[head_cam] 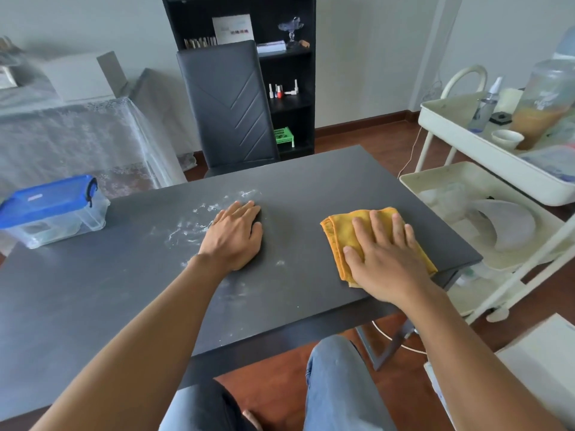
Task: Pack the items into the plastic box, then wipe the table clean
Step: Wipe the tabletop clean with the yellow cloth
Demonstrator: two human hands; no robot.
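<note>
Box packed, wiping starts.
My right hand (389,259) presses flat on the yellow cloth (340,231) near the table (93,300) right edge; left hand (235,233) flat, empty, bracing beside white powder (189,227); lidded plastic box (53,209) parked at the far-left corner.

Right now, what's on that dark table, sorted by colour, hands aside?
Blue-lidded: 1, the clear plastic box, lid on.
Yellow: 1, the cloth under the right hand.
White: 1, the powdery smear beside the left hand.
Total: 3

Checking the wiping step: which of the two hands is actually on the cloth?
The right hand, pressed flat on the folded yellow cloth. The left hand rests on the bare dark table beside the white powder smears.
</note>
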